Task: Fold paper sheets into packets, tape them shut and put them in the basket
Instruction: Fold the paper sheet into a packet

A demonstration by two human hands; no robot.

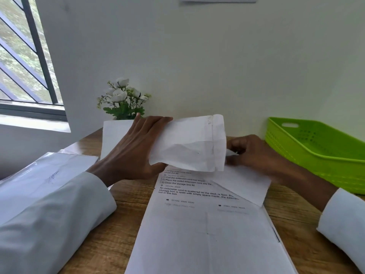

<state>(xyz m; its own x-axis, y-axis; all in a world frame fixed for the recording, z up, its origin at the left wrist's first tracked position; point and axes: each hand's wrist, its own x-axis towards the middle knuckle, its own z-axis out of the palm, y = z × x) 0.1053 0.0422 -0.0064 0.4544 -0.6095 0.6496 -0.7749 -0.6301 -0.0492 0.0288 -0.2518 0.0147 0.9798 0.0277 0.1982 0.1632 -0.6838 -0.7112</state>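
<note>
At the centre of the frame a folded paper packet point(189, 143) is held above the table by the left hand point(130, 153), whose fingers lie over its top edge while the thumb grips it from below. A flap is seen folded over at the packet's right end. The right hand point(254, 153) is placed just to the right of that end, fingers curled inward around something small and pale; whether it is tape or a corner of paper cannot be told.

The green basket point(316, 153) is seen at the right edge of the frame, and no packet is visible inside the part shown. Printed sheets point(207, 234) are spread flat across the wooden table point(102, 250) in the lower centre, unfolded.

The folding of this packet is judged to be done, or nearly so. Its sealing appears to be under way or about to begin, and its placing in the basket is left, as are the remaining sheets.
</note>
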